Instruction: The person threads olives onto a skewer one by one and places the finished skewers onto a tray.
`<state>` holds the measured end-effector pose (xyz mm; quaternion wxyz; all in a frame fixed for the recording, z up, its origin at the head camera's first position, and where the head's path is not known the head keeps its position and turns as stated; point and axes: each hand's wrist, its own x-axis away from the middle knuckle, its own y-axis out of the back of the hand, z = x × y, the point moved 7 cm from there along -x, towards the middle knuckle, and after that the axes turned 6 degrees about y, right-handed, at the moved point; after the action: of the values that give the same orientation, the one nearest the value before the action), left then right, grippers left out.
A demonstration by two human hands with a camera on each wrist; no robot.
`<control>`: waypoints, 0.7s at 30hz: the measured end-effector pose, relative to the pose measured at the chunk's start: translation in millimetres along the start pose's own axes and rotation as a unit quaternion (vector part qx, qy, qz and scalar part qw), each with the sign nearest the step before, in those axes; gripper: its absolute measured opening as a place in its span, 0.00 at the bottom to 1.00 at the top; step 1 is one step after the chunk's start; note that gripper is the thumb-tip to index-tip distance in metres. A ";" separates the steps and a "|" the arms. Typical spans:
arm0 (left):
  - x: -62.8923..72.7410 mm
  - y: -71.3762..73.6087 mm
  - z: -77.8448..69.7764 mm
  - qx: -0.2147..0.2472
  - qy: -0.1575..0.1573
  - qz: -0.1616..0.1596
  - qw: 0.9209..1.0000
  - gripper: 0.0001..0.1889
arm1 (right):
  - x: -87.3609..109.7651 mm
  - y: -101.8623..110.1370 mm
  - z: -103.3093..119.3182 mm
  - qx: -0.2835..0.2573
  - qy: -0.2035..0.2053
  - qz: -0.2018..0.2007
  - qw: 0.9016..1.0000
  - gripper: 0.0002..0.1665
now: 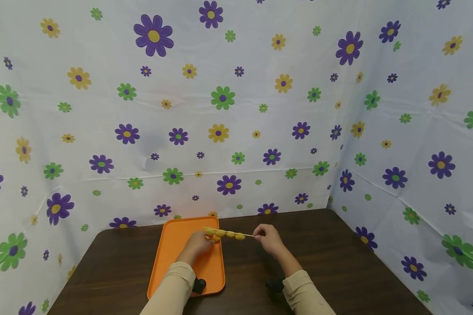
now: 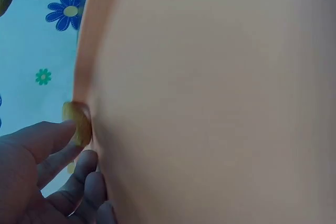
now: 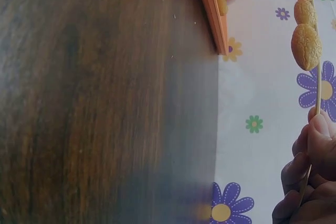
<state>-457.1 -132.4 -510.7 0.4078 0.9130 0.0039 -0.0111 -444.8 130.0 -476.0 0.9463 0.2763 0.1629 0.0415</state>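
My right hand [image 1: 271, 239] grips the bare end of a thin wooden skewer [image 3: 318, 93], held nearly level above the table. Several wrinkled yellow ovals that look like small potatoes [image 3: 306, 45] are threaded along it, and the skewer's far tip points left over the tray. My left hand [image 1: 199, 243] is just below that tip, over the right part of the orange tray [image 1: 173, 238]. Between thumb and finger it pinches a loose small potato [image 2: 79, 124], which overlaps the tray's rim in the left wrist view.
The tray lies on a dark brown wooden table [image 1: 323, 249], left of its middle. Flower-patterned white sheeting [image 1: 252, 118] stands as walls behind the table and along its right side. A dark strap piece [image 1: 199, 285] shows under the left wrist.
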 end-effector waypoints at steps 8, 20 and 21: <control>-4.1 -6.0 2.3 -0.005 -0.002 -0.021 1.000 0.10 | -1.1 1.1 -1.7 -0.006 -0.006 0.001 1.000 0.10; -1.8 5.6 10.0 0.114 0.000 -0.009 0.993 0.09 | -3.7 7.1 -7.7 -0.030 -0.002 -0.002 1.000 0.07; -1.1 7.3 10.5 0.121 -0.001 -0.009 0.993 0.09 | -3.6 7.6 -8.2 -0.031 -0.002 -0.004 1.000 0.07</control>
<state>-458.2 -145.1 -512.2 0.2947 0.9554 0.0097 -0.0162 -450.8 140.0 -477.4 0.9548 0.2467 0.1604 0.0424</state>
